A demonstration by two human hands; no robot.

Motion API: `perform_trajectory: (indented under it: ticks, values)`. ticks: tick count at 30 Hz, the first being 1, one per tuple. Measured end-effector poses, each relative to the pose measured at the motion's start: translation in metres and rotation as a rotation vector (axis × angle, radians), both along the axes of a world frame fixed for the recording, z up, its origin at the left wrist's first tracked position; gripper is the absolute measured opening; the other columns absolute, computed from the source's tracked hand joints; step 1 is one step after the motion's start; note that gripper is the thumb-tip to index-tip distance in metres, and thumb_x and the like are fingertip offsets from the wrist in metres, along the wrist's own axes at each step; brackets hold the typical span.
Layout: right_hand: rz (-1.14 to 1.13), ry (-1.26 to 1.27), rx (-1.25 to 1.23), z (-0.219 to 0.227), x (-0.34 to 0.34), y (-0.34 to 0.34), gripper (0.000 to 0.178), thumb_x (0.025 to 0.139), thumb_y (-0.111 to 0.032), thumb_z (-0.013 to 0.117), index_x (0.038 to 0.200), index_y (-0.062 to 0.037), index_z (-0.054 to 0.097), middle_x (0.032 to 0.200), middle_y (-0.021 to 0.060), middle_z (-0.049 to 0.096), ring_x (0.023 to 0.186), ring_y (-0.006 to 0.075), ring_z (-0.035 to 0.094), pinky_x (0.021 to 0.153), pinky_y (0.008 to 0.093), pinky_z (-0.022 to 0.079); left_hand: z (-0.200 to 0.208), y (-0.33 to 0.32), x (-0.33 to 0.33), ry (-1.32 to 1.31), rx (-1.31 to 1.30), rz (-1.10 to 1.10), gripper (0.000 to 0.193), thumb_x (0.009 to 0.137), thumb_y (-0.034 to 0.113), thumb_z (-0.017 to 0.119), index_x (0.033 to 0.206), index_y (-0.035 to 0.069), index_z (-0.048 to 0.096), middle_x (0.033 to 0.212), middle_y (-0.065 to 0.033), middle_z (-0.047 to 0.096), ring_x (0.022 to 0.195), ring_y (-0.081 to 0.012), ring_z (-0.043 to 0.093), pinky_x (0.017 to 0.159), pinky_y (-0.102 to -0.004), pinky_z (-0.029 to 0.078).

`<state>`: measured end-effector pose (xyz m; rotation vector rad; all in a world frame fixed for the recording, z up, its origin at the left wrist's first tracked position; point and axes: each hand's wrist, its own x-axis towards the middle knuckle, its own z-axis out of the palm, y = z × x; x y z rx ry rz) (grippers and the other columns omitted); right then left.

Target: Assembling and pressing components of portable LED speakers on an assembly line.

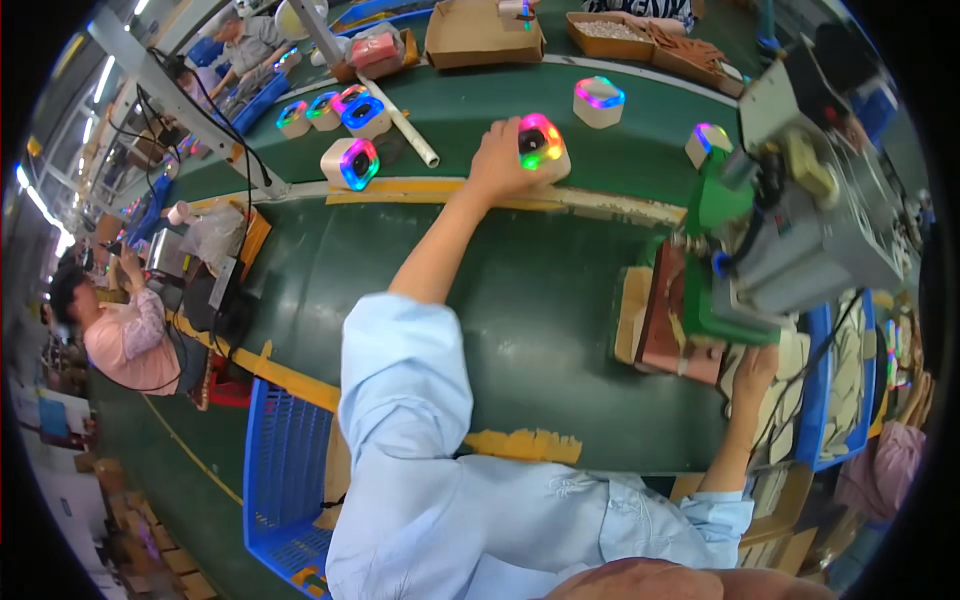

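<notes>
Far left, several ring-lit speakers (352,164) stand on the green belt (465,95). Left hand (503,160) grasps the held speaker (544,150) by its left side, at the belt's near edge; right hand (755,372), well apart from it, is at the green press (718,215), grip cannot be told.

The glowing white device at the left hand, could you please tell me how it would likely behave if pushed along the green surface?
The glowing white device is probably stiff, as its boxy shell shows no visible dent beside the left hand. Its squat, blocky shape suggests sliding rather than rolling. The smooth-looking casing may be slightly slippery.
</notes>
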<state>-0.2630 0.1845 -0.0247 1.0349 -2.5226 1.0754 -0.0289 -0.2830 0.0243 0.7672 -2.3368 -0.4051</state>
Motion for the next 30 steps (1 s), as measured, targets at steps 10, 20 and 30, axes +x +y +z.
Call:
perform_trajectory:
  ticks: [10,20,30]
  values:
    - [0.214,-0.135,0.065,-0.016,0.153,0.056,0.046,0.087,-0.016,0.071,0.128,0.002,0.057,0.13,0.0219,0.057,0.123,0.0385,0.053,0.106,0.041,0.041,0.014,0.259,0.159,-0.213,0.263,-0.391,0.099,0.063,0.035,0.089,0.144,0.002,0.042,0.141,-0.0204,0.046,0.129,-0.0411,0.046,0.107,-0.0448,0.042]
    - [0.37,-0.112,-0.025,0.003,0.201,0.058,0.057,0.072,-0.012,0.082,0.124,0.0002,0.061,0.127,0.0183,0.058,0.115,0.0361,0.057,0.097,0.0406,0.048,-0.04,0.311,0.163,0.079,0.721,-0.388,0.114,0.058,0.034,0.094,0.149,0.003,0.033,0.14,-0.0199,0.05,0.129,-0.0357,0.052,0.108,-0.0416,0.042]
    - [0.976,0.159,0.046,0.056,0.221,-0.012,0.052,0.077,-0.017,0.078,0.123,-0.0025,0.06,0.132,0.0164,0.057,0.122,0.0377,0.054,0.101,0.0467,0.045,-0.039,0.321,0.155,0.097,0.654,-0.487,0.101,0.058,0.029,0.091,0.143,0.007,0.04,0.131,-0.0184,0.054,0.121,-0.0373,0.053,0.101,-0.0434,0.045]
